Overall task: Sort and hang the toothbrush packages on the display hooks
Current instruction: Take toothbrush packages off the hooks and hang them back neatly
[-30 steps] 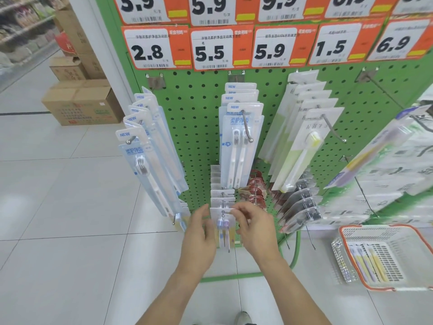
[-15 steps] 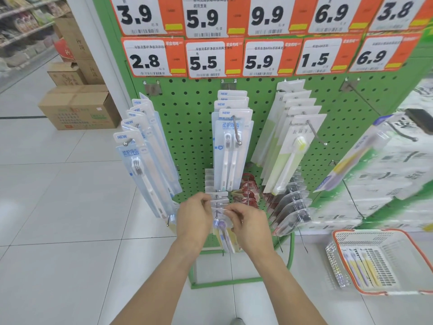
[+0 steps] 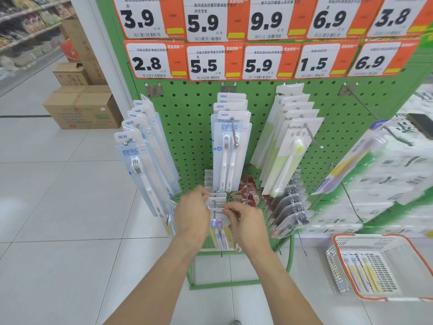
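Observation:
A toothbrush package (image 3: 219,227) with purple and yellow brushes hangs at the front of a low hook (image 3: 214,208) on the green pegboard (image 3: 192,127). My left hand (image 3: 192,213) pinches its left top edge. My right hand (image 3: 246,221) pinches its right top edge. More of the same packages sit behind it on that hook. Blue-carded toothbrush packages (image 3: 145,160) hang at the left, a two-brush pack (image 3: 230,148) in the middle and green-white packs (image 3: 290,146) to the right.
A red-rimmed white basket (image 3: 384,240) on the floor at right holds a few more toothbrush packages (image 3: 360,270). Cardboard boxes (image 3: 82,106) stand at the left. Bare hooks (image 3: 365,106) stick out at right, above stacked green-white goods (image 3: 386,184).
The camera has drawn back and up a little. Both hands keep hold of the package's top, which has slid back along the low hook toward the board.

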Motion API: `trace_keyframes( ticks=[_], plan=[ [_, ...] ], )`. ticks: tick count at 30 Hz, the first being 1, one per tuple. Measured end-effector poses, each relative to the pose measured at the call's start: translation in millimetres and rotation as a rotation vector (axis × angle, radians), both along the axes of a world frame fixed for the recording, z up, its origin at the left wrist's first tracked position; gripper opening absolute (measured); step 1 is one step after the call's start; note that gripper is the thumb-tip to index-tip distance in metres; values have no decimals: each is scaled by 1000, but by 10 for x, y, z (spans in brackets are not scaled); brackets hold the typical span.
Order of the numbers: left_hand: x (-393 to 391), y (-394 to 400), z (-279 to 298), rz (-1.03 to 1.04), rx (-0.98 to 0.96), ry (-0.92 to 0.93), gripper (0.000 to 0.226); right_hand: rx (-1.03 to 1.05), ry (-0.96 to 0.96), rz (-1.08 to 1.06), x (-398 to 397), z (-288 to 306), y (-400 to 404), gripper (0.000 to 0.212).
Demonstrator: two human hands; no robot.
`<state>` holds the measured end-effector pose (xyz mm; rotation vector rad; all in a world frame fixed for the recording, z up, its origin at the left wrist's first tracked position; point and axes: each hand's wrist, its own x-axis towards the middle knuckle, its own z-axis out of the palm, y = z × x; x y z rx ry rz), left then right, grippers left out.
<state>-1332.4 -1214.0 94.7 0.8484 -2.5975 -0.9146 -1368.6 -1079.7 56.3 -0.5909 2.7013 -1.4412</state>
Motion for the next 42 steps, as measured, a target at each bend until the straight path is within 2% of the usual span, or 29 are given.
trace_keyframes(
  ticks=[8,12,15,18,22,27,33,37,40,42],
  plan=[
    [75,-45,-80,-79,-23,209,23,9,-6,14,-18,20,16,10],
    [176,-60,-118,-79,-96,182,39,33,32,19,-28,65,10,9],
    [266,-62,-97,-64,-117,175,41,53,40,24,-32,89,12,9],
    [365,-66,-68,-48,-176,193,35,66,50,29,-27,104,20,9],
    [504,-94,-123,-20,-203,154,16,67,23,27,-19,122,19,9],
    [708,-99,-197,26,-166,110,14,69,-4,8,-10,165,11,10],
    [978,-144,-155,91,31,126,16,32,29,-51,41,214,-24,11],
    [1113,-236,-134,82,300,183,27,-319,110,-218,322,208,24,18],
    [1209,-277,-82,92,405,191,28,-324,51,-106,564,60,63,20],
    [1247,-290,-14,111,471,233,27,-281,-106,-11,687,-51,85,20]
  ],
)
